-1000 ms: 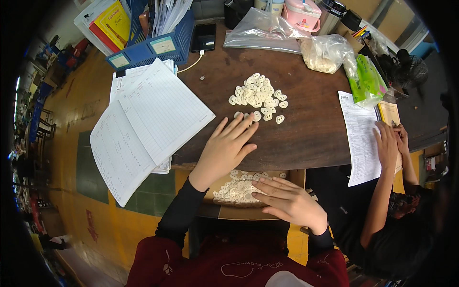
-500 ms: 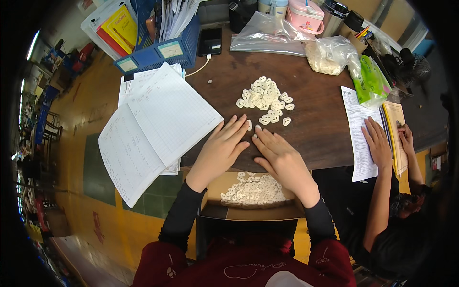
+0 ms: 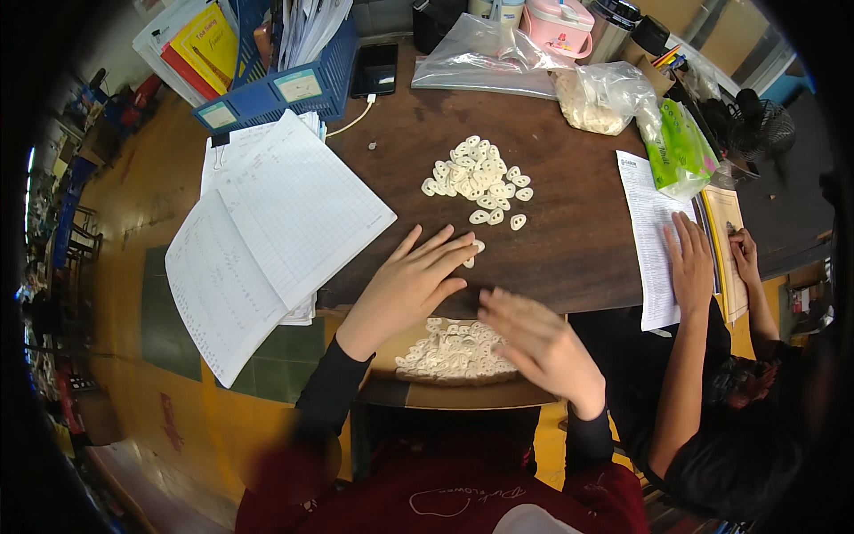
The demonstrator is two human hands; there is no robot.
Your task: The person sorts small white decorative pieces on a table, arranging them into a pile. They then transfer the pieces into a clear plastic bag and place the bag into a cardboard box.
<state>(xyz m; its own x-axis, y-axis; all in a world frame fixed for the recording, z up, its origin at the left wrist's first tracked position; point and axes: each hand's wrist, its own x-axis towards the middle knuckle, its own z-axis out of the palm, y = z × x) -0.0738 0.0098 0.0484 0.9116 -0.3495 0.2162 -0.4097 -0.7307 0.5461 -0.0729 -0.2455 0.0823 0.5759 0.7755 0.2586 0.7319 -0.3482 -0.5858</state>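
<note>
"What is seen, from the left?"
"One open notebook (image 3: 280, 209), then the left hand (image 3: 411, 280), laid flat, fingers wide; two pale pieces (image 3: 479, 246) are seen at its fingertips."
"And the rest?"
"One pile (image 3: 476, 171) on the desk (image 3: 578, 222) and one heap (image 3: 452, 353) in a box (image 3: 422, 396), too crowded to be counted. The heap is partly blocked by the right hand (image 3: 543, 349), whose blurred grip cannot be told."
"Further right?"
"One sheet (image 3: 642, 218) is partly covered by another person's hand (image 3: 689, 267)."
</note>
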